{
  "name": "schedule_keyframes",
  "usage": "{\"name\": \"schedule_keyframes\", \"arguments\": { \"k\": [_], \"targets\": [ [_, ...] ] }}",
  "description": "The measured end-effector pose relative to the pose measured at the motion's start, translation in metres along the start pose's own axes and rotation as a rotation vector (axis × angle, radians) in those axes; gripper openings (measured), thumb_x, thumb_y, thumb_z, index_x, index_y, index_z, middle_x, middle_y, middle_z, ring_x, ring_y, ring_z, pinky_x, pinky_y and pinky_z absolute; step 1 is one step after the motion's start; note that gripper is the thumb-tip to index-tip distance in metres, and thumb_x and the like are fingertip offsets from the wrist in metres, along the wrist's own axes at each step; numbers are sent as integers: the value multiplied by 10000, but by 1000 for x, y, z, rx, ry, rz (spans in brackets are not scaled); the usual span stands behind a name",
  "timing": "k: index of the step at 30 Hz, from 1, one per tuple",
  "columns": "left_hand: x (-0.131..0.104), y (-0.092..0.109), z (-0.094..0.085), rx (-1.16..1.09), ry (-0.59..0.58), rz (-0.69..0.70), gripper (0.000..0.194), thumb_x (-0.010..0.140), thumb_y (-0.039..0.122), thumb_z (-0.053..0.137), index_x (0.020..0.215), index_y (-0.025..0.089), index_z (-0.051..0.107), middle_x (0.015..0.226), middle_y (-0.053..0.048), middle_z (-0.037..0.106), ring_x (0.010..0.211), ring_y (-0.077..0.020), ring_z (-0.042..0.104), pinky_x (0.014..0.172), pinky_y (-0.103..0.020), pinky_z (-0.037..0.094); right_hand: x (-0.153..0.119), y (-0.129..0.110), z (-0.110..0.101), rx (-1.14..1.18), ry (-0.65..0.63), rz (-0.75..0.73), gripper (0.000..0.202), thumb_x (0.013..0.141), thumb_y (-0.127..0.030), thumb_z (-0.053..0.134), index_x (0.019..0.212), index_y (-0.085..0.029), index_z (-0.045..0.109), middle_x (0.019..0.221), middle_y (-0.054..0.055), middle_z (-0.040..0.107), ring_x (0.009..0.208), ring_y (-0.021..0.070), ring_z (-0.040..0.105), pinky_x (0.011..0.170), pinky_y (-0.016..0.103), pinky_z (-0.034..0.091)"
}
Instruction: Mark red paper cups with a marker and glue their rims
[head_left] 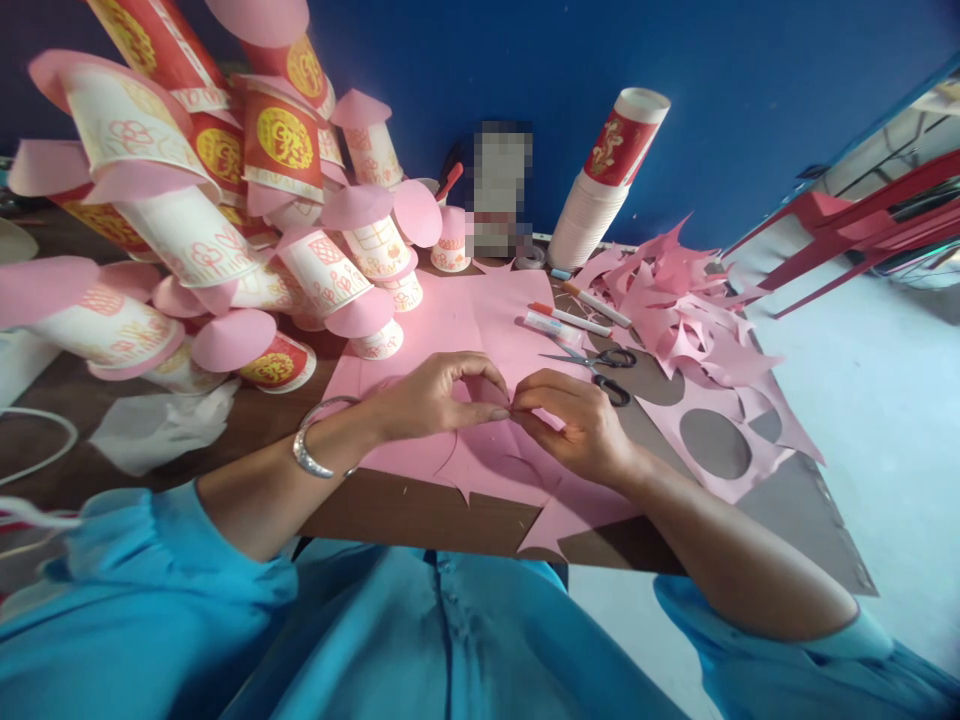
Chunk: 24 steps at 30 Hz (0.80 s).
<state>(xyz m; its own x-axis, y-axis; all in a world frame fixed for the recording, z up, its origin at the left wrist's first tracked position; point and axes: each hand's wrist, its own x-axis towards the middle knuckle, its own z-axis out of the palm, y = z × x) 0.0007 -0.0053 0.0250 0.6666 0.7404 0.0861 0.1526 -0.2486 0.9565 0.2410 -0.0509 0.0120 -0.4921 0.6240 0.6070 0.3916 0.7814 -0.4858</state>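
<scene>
Over the middle of the table, my left hand [442,395] and my right hand [574,420] meet fingertip to fingertip. Both are closed in a pinch, and whatever lies between the fingers is too small or hidden to make out. Beneath them spreads pink paper [480,310] with cut edges, partly shadowed by my hands. Black-handled scissors [592,365] lie slightly apart, just beyond my right hand. Behind the scissors are an orange-capped marker [574,320], another marker [596,303] and a small clear tube with a white label [551,328].
Paper cups with pink cone tops [367,235] crowd the left side, many stacked. A tall stack of cups [589,220] leans near the blue wall [420,60]. Pink paper scraps [675,300] heap at the right, beside a sheet with round holes [694,485]. A crumpled plastic bag [161,425] lies left.
</scene>
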Motion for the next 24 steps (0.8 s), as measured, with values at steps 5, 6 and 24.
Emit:
{"name": "schedule_keyframes", "arguments": {
  "k": [5,6,24],
  "targets": [
    [1,-1,-3,-182,-12,-133,302,873,443,877,862,176,737,809,-4,675,783,-151,600,789,-312,498,1,-2,-3,59,-7,105,143,1037,-119,687,953,-222,740,911,49,785,825,181,754,738,301,626],
    [2,0,-3,-216,-12,-158,320,860,451,884,841,173,728,781,5,650,752,-141,574,756,-302,478,1,-2,-3,80,-10,131,146,1038,-130,687,941,-224,741,909,47,785,820,179,751,732,301,619],
    [2,-4,-1,-427,53,-333,365,776,482,918,793,172,725,764,-15,665,737,-163,631,711,-305,529,5,0,0,446,-5,572,495,973,-718,763,886,-233,808,907,53,803,845,196,735,759,320,587]
  ]
}}
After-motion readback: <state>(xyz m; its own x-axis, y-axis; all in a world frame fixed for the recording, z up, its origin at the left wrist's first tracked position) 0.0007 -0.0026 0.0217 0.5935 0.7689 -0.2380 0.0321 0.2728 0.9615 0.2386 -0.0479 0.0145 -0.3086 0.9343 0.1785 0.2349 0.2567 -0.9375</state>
